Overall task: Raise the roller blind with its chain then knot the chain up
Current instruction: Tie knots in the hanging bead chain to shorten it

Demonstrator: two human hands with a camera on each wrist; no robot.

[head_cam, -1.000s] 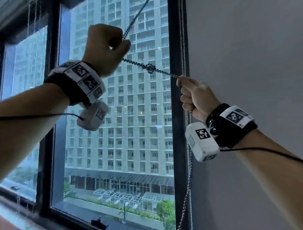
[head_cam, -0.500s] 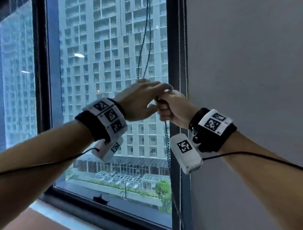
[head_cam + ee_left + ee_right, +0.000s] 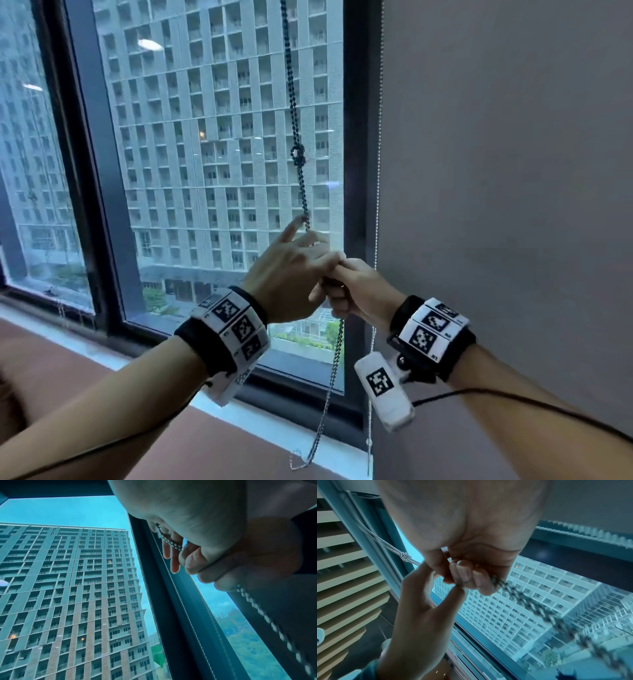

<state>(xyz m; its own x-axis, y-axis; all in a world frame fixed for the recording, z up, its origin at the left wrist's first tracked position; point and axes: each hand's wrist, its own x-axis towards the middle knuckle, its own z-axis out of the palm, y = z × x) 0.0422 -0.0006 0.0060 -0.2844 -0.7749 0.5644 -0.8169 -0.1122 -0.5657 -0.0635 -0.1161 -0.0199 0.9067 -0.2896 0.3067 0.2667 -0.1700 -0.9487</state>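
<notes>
The chain (image 3: 297, 113) is hung doubled in front of the window glass (image 3: 205, 137), and a knot (image 3: 298, 156) is already seen in it above the hands, well up from the sill (image 3: 260, 425); the blind itself is not seen over this pane, so it is judged to be raised. The chain below the knot is clasped in the curled fingers of the right hand (image 3: 356, 291), presumably so that the strands are kept taut and together; the slack is left hanging to the sill. The left hand (image 3: 291, 274) is laid against the right, its thumb and some fingertips pressed there while other fingers are spread; whether chain is pinched by it cannot be told; a second loop is judged likely.
</notes>
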